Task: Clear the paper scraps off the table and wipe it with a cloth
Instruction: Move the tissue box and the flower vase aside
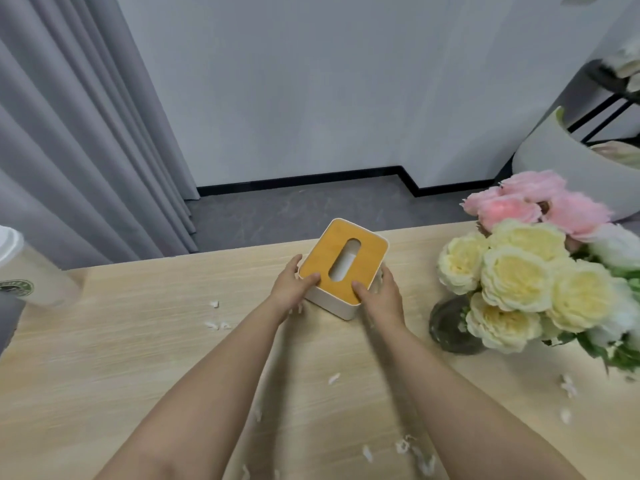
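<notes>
At table centre, tissue box (343, 268) is gripped by left hand (291, 289) and right hand (381, 296), fingers curled round its sides; it should be lifted level, clear of paper scraps (216, 325).

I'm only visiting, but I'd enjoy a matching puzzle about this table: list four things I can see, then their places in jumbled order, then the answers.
Things:
1. tissue box
2. flower vase
3. lidded cup
4. paper scraps

Places:
A. far left edge of the table
B. scattered over the wood
C. held between the left hand and right hand
D. right side, under the yellow and pink blooms

Pairs: 1-C, 2-D, 3-A, 4-B
</notes>
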Action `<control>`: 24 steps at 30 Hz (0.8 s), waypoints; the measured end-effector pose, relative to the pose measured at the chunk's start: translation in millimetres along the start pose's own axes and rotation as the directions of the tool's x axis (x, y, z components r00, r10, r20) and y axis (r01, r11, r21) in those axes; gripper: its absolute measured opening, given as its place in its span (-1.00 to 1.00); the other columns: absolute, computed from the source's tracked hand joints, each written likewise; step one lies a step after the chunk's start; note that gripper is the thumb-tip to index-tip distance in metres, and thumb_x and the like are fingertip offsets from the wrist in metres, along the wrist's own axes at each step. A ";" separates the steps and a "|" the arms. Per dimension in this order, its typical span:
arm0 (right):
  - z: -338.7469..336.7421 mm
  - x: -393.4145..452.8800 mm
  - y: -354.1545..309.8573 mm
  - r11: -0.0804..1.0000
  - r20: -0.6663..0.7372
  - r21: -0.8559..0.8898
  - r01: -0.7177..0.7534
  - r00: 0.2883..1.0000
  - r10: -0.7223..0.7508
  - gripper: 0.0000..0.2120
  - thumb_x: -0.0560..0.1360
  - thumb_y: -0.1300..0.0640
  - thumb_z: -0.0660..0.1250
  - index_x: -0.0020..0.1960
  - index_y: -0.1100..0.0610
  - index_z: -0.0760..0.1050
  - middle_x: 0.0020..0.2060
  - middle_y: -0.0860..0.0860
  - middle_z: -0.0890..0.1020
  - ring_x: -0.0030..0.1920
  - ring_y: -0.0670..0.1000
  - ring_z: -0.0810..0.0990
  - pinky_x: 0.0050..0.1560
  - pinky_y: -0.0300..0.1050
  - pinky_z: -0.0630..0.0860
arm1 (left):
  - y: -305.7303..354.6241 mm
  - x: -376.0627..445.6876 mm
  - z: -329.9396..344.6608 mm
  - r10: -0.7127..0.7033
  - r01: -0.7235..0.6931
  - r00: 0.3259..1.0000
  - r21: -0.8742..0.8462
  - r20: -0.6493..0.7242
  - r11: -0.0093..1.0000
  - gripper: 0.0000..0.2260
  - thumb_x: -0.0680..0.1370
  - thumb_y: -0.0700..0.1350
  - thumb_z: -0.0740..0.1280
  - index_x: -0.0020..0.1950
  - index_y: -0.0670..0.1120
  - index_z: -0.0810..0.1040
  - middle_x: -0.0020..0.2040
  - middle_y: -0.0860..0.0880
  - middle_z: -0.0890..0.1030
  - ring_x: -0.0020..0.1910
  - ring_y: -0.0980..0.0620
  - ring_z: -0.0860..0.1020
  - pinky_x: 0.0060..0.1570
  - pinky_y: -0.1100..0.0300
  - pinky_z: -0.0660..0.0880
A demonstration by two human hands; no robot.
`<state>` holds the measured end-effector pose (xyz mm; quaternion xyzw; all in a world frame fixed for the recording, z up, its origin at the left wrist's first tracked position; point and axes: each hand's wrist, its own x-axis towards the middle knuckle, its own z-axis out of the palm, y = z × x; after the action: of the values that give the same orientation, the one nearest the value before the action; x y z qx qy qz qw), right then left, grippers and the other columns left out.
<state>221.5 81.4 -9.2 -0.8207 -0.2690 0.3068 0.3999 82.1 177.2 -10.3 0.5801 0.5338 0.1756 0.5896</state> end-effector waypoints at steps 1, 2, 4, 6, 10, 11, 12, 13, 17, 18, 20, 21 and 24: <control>1.2 1.3 1.1 1.000 0.026 0.018 -0.018 0.999 0.018 -0.30 0.46 0.04 0.39 0.50 0.05 0.13 0.37 0.03 0.39 0.37 0.09 0.34 0.22 -0.10 0.30 | -1.1 2.3 3.5 0.008 -0.008 1.000 0.013 -0.003 1.000 -0.44 0.55 -0.11 0.32 0.51 -0.05 0.18 0.42 -0.10 0.34 0.32 -0.06 0.37 0.07 0.26 0.31; 2.7 2.5 1.8 0.999 0.050 0.034 -0.031 0.998 0.029 -0.31 0.47 0.04 0.38 0.49 0.03 0.13 0.33 0.01 0.43 0.33 0.08 0.38 0.15 -0.14 0.30 | -2.2 4.4 6.9 0.019 -0.019 1.000 0.020 -0.004 1.000 -0.47 0.55 -0.13 0.32 0.48 -0.07 0.22 0.39 -0.10 0.38 0.27 -0.05 0.40 0.09 0.23 0.32; 5.2 5.1 3.5 0.997 0.080 0.065 -0.051 0.996 0.045 -0.35 0.47 0.05 0.37 0.47 0.01 0.15 0.28 0.00 0.48 0.28 0.08 0.44 0.08 -0.15 0.31 | -4.6 7.7 11.7 0.026 -0.026 1.000 0.000 -0.015 1.000 -0.52 0.53 -0.17 0.33 0.42 -0.06 0.29 0.32 -0.10 0.46 0.18 -0.02 0.45 0.14 0.15 0.37; 6.3 5.9 2.6 0.994 0.090 0.088 -0.061 0.995 0.053 -0.37 0.48 0.08 0.37 0.46 0.02 0.16 0.26 -0.01 0.49 0.24 0.06 0.47 0.07 -0.16 0.32 | -5.8 8.4 13.6 0.021 -0.022 0.999 -0.028 -0.038 0.999 -0.54 0.51 -0.20 0.35 0.39 -0.06 0.33 0.26 -0.08 0.48 0.17 -0.04 0.46 0.18 0.09 0.40; 6.9 5.9 -4.3 0.992 0.093 0.118 -0.050 0.995 0.039 -0.48 0.49 0.15 0.35 0.39 0.04 0.26 0.12 -0.03 0.53 0.04 -0.05 0.47 0.03 -0.18 0.36 | -5.9 6.6 10.9 0.052 -0.053 0.997 -0.020 -0.056 0.998 -0.56 0.50 -0.21 0.36 0.36 -0.08 0.36 0.17 -0.03 0.49 0.12 -0.01 0.46 0.10 0.14 0.40; 7.4 5.6 -7.0 0.992 0.097 0.117 -0.041 0.995 0.030 -0.49 0.49 0.16 0.36 0.38 0.04 0.27 0.11 -0.03 0.54 0.02 -0.05 0.47 0.02 -0.17 0.37 | -5.1 5.4 8.9 0.057 -0.058 0.996 -0.019 -0.066 0.998 -0.56 0.50 -0.20 0.36 0.36 -0.08 0.36 0.17 -0.03 0.49 0.11 0.00 0.46 0.09 0.15 0.39; 8.8 5.4 -10.2 0.993 0.100 0.112 -0.029 0.995 0.018 -0.50 0.48 0.16 0.36 0.37 0.04 0.28 0.12 -0.02 0.54 0.03 -0.03 0.48 0.03 -0.16 0.38 | -4.3 4.1 6.2 0.063 -0.064 0.995 -0.021 -0.077 0.998 -0.56 0.50 -0.20 0.36 0.36 -0.08 0.36 0.17 -0.03 0.49 0.11 0.00 0.46 0.10 0.14 0.40; 11.0 4.9 -14.2 0.994 0.104 0.106 -0.018 0.995 0.007 -0.50 0.48 0.17 0.36 0.37 0.05 0.29 0.13 -0.01 0.55 0.06 0.00 0.51 0.03 -0.15 0.39 | -4.2 2.9 2.3 0.068 -0.070 0.994 -0.025 -0.091 0.997 -0.55 0.50 -0.20 0.36 0.37 -0.08 0.36 0.18 -0.03 0.49 0.13 -0.01 0.46 0.13 0.12 0.41; 32.2 -1.5 -36.9 0.996 0.148 0.077 0.043 0.987 -0.054 -0.51 0.46 0.19 0.37 0.35 0.06 0.32 0.12 -0.01 0.56 0.14 0.05 0.53 0.03 -0.17 0.39 | -9.1 -8.0 -25.9 0.089 -0.101 0.980 -0.055 -0.179 0.993 -0.57 0.51 -0.21 0.36 0.35 -0.09 0.36 0.11 0.01 0.50 0.05 0.02 0.47 0.04 0.19 0.39; 40.9 -4.2 -44.2 0.996 0.167 0.072 0.060 0.983 -0.071 -0.51 0.45 0.20 0.37 0.34 0.05 0.33 0.10 -0.02 0.56 0.14 0.05 0.54 0.03 -0.17 0.39 | -11.5 -11.5 -36.8 0.092 -0.108 0.975 -0.067 -0.204 0.992 -0.58 0.50 -0.21 0.36 0.34 -0.09 0.37 0.08 0.02 0.50 0.03 0.02 0.48 0.02 0.21 0.38; 61.2 -11.6 -60.7 0.993 0.208 0.072 0.091 0.973 -0.105 -0.52 0.45 0.20 0.38 0.32 0.05 0.34 0.08 -0.04 0.56 0.11 0.03 0.54 0.02 -0.17 0.40 | -17.7 -17.9 -62.4 0.095 -0.122 0.962 -0.092 -0.257 0.988 -0.60 0.49 -0.22 0.36 0.31 -0.10 0.40 0.06 0.01 0.52 0.04 0.00 0.50 0.00 0.21 0.38; 72.8 -16.4 -69.5 0.992 0.230 0.072 0.107 0.966 -0.120 -0.53 0.45 0.20 0.38 0.32 0.05 0.34 0.08 -0.04 0.55 0.09 0.01 0.53 0.02 -0.18 0.40 | -21.6 -21.1 -76.9 0.089 -0.123 0.955 -0.102 -0.284 0.987 -0.60 0.49 -0.22 0.37 0.31 -0.10 0.40 0.06 0.01 0.52 0.04 0.00 0.50 0.01 0.19 0.40; 111.2 -33.1 -96.8 0.986 0.296 0.069 0.150 0.941 -0.164 -0.54 0.46 0.22 0.37 0.32 0.07 0.33 0.03 -0.07 0.51 0.01 -0.05 0.48 -0.02 -0.22 0.35 | -34.4 -30.2 -123.6 0.075 -0.129 0.928 -0.127 -0.365 0.983 -0.61 0.49 -0.23 0.37 0.30 -0.10 0.41 0.09 -0.03 0.54 0.03 0.00 0.50 0.08 0.13 0.43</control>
<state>100.4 165.2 25.2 -0.7312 -0.3843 0.4011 0.3959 -46.2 204.5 2.6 0.5198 0.5867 0.3482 0.5142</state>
